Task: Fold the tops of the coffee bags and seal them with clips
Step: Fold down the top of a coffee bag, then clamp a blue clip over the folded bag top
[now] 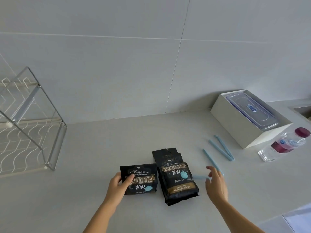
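We note the left hand (117,186) gripping the shorter coffee bag (140,179) by its left edge, thumb laid across the printed front and fingers tucked behind; the bag's top is already folded down flat. The right hand (216,183) hangs above the counter (101,148) with fingers spread loosely; a motion-blurred pale blue clip (201,177) sits just at its fingertips, and we cannot tell whether the fingers pinch it or only touch it. Between the two hands lies the taller coffee bag (176,177), flat on the counter near its front edge, top unfolded and pointing toward the wall, touching or nearly touching the shorter bag's right side. Behind the right hand a second blue clip (212,160) runs diagonally, its near end hidden by the fingers. A third clip (222,147), spread into a V, lies further toward the right back of the counter. Beyond it a white box (239,125) stands against the back wall, holding a clear lidded container (251,110). A plastic bottle (284,145) with a dark red cap lies on its side just right of the box's front corner. At the left edge of the counter stands a wire dish rack (30,121).
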A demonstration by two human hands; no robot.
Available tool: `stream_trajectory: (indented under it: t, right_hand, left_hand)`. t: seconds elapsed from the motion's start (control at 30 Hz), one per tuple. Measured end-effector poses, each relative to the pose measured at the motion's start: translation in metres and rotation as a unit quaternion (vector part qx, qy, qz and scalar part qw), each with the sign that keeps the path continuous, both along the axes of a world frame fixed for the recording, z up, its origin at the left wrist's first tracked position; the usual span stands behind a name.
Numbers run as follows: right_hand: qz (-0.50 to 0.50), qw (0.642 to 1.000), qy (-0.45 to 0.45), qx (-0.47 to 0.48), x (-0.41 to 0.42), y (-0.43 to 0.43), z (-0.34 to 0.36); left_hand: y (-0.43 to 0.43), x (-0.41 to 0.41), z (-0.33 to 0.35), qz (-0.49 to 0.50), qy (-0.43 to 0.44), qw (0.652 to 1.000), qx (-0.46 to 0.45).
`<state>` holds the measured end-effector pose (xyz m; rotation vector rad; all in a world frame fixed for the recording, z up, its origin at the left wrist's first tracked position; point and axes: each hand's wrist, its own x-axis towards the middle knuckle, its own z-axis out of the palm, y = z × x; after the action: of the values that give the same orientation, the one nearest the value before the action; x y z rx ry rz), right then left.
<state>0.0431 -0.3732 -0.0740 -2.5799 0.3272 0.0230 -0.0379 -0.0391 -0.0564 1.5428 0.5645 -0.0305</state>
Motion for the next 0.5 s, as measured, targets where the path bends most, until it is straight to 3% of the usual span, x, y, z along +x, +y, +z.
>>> stream_trajectory:
  t: [0.23,0.4,0.5]
  right_hand:
    - [-0.025,0.996,0.068,-0.058,0.001,-0.033,-0.008]
    - [-0.024,0.998,0.054,-0.032,0.002,-0.047,-0.011]
    - [-0.048,0.997,0.046,0.041,0.008,-0.049,-0.013]
  left_hand:
    - [0.0,0.002,0.001,-0.001,-0.002,1.0,0.005]
    - [-0.002,0.0,-0.001,0.002,-0.007,1.0,0.002]
    - [-0.003,0.0,-0.001,0.0,-0.01,1.0,-0.003]
